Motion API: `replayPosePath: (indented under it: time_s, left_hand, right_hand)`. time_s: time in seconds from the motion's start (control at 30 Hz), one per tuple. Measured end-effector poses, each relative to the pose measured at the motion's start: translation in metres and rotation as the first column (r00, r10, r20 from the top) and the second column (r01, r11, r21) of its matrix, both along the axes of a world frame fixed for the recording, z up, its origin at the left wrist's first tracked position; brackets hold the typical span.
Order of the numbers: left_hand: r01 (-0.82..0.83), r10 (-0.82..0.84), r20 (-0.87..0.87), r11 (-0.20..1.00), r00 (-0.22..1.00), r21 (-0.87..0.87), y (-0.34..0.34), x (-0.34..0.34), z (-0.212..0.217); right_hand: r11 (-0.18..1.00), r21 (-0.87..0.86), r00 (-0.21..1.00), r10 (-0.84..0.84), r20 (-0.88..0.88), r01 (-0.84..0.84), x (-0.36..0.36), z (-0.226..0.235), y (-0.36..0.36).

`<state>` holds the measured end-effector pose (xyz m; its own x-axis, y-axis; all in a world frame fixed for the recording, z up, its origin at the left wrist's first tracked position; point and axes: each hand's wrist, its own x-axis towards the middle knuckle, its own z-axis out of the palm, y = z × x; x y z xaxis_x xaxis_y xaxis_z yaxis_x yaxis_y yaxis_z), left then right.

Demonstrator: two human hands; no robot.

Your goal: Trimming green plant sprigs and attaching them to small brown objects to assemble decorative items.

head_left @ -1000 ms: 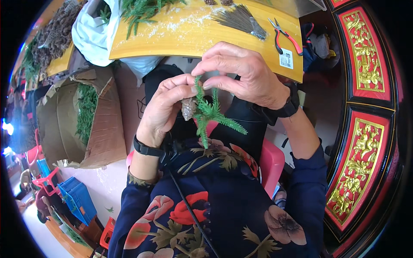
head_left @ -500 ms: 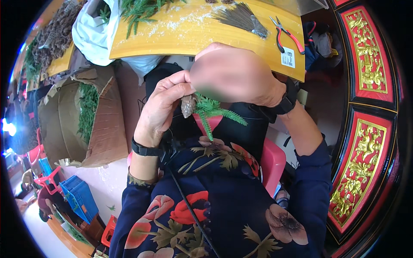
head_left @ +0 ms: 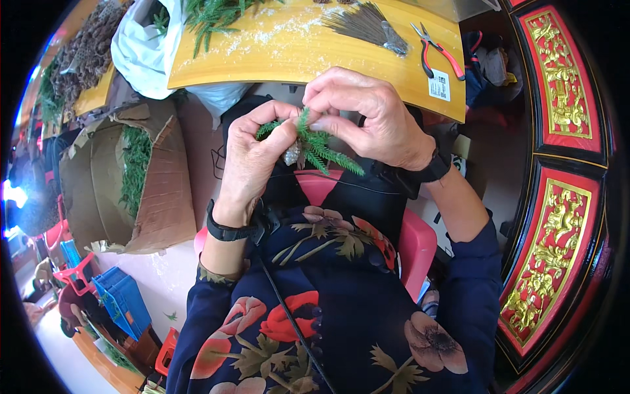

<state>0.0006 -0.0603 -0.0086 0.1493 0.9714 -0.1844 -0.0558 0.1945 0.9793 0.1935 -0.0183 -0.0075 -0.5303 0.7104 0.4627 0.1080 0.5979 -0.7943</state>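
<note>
My left hand [head_left: 252,148] is closed, thumb and forefinger pinching a green artificial pine sprig [head_left: 335,159]. Beneath the left thumb hangs a pale, frosted pine cone [head_left: 293,153], against the sprig. My right hand [head_left: 367,118] meets it from the other side, its thumb and fingertips drawn together at the sprig's top. What lies between those right fingertips is too small to make out. A thin dark line, like a wire, runs across below the sprig over my lap. Both hands are above my lap, just short of the table's near edge.
On the yellow table [head_left: 275,65] lie red-handled pliers [head_left: 433,52], a bundle of thin brown wires [head_left: 367,27], green sprigs [head_left: 213,20] and white flecks. A white bag [head_left: 144,49] hangs at its left. A cardboard box [head_left: 161,190] of greenery and a blue crate [head_left: 121,302] stand left.
My right hand has turned and drawn back a little, its fingers now showing apart from the left hand. The sprig and cone have risen slightly and tilted in the left hand.
</note>
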Motion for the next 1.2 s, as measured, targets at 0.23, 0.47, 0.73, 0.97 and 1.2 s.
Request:
replayPosePath:
  time_s: [0.23,0.47,0.73,0.97,1.2]
  left_hand:
    - [0.128,-0.125,0.065,0.991,0.990,-0.047,0.000,-0.006,0.001]
    - [0.261,-0.221,0.268,0.958,0.938,-0.120,0.006,-0.015,0.005]
    - [0.344,-0.299,0.263,0.928,0.917,-0.145,0.005,-0.017,0.002]
    - [0.375,-0.086,-0.609,0.853,0.788,0.364,0.005,-0.006,0.006]
    - [0.216,0.131,-0.609,0.860,0.783,0.462,0.006,0.004,-0.001]
  right_hand:
    - [0.978,0.209,0.998,0.003,0.067,-0.017,0.005,0.004,0.008]
    - [0.813,0.577,0.977,-0.056,0.205,-0.074,0.009,0.010,0.012]
    - [0.765,0.638,0.970,-0.084,0.227,-0.083,0.004,0.007,0.007]
    - [0.982,0.187,0.891,-0.111,0.439,0.031,0.000,0.009,-0.007]
    - [0.943,0.191,0.910,-0.316,0.267,0.271,-0.007,0.001,-0.026]
